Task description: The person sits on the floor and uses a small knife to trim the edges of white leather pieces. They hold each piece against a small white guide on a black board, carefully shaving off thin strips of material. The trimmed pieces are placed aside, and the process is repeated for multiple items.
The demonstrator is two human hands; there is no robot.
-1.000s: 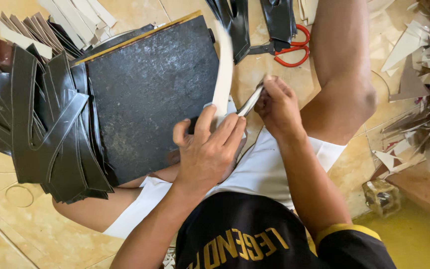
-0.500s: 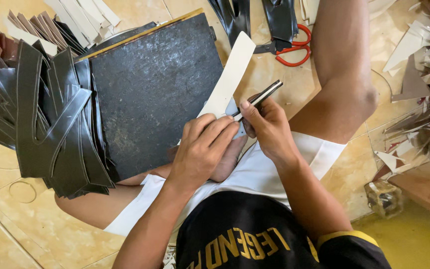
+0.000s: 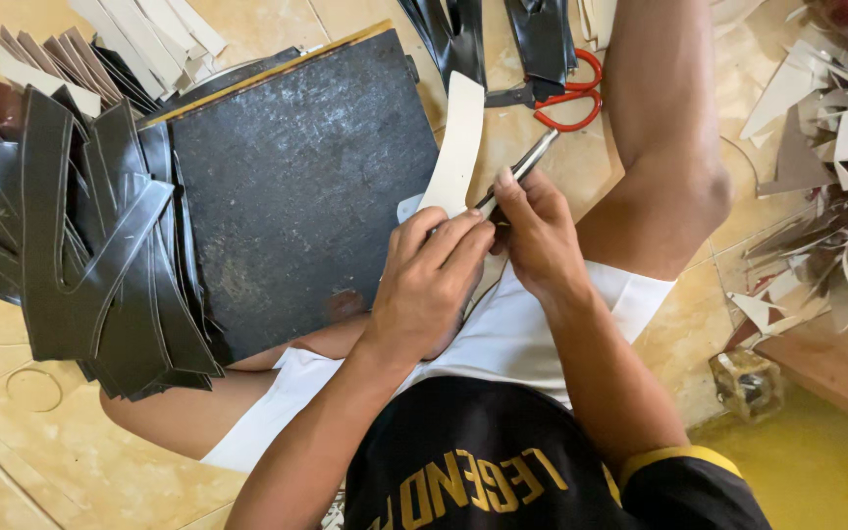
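Note:
My left hand (image 3: 431,276) pinches the near end of a curved cream strip (image 3: 455,143) that rises over the right edge of a dark cutting board (image 3: 296,186). Just to the right, my right hand (image 3: 535,234) grips a slim metal knife (image 3: 522,169), with the blade end hidden at the strip's lower edge between both hands. The board rests on my left thigh. Both hands touch each other above my white shorts (image 3: 512,329).
A heap of black cut strips (image 3: 80,245) lies left of the board, with cream strips (image 3: 139,34) behind it. Red-handled scissors (image 3: 566,93) lie on the tiled floor beyond my right knee (image 3: 664,186). Offcuts (image 3: 826,196) pile at the right, beside a small jar (image 3: 746,383).
The strip has swung from lying along the board's edge to standing more upright. My right hand and the knife have shifted closer to my left hand, which closed onto the strip's end.

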